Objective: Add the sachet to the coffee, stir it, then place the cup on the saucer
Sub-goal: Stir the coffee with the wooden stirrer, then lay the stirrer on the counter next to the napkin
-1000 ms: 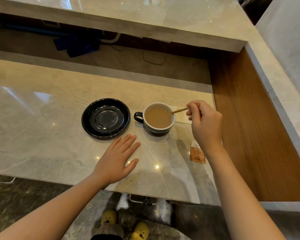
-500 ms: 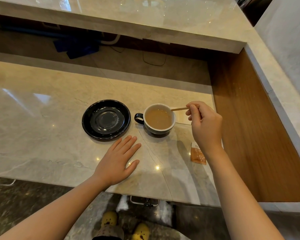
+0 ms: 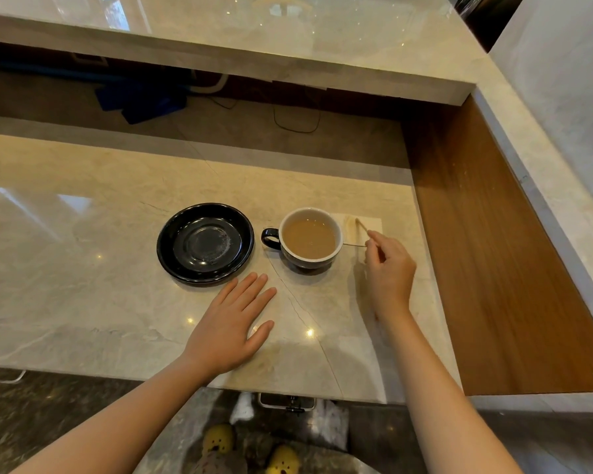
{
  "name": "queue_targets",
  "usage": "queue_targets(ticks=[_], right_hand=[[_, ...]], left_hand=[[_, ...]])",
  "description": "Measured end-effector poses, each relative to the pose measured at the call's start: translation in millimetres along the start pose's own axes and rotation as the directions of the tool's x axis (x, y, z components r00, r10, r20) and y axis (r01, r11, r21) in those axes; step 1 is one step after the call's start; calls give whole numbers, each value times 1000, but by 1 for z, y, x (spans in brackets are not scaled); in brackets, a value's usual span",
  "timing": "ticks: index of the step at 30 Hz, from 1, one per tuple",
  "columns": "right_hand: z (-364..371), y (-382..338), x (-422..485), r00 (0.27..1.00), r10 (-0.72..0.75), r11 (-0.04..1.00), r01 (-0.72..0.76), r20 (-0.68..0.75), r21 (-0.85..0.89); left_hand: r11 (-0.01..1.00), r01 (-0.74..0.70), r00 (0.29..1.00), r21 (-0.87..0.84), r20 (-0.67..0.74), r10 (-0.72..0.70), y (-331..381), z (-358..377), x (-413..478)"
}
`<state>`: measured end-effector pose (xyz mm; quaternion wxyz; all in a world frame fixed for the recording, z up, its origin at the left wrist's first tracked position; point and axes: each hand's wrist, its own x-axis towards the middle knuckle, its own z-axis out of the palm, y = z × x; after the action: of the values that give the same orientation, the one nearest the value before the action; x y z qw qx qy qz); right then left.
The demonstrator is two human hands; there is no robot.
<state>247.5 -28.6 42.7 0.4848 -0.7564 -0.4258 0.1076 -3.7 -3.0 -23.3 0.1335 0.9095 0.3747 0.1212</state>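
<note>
A blue cloth (image 3: 141,100) and a black cable (image 3: 297,123) are seen on the lower shelf (image 3: 220,131), beside a wooden panel (image 3: 493,268) and yellow slippers (image 3: 281,458).

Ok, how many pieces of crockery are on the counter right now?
2. A black saucer, bare, sits left of center. A cup of coffee stands on the counter just right of it, handle toward the saucer. Nothing else seems hidden, though the right hand covers some surface.

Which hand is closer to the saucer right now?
Left. The left hand lies flat just in front of the saucer; the right hand, pinching the stir stick, is beyond the cup.
</note>
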Motion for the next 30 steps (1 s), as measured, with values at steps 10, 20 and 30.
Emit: queue_targets(ticks=[10,20,30], right_hand=[[28,17,-20,986,165,972,-161,9,-172],[26,14,-19,973,231,910,-207,24,-360],[25,15,-27,982,180,877,-133,58,-462]], left_hand=[[1000,-6,1000,7,-1,6,0,-1,1],[1000,-4,1000,8,-3,4,1,-1,1],[1000,-1,1000,28,3,1,1,-2,0]])
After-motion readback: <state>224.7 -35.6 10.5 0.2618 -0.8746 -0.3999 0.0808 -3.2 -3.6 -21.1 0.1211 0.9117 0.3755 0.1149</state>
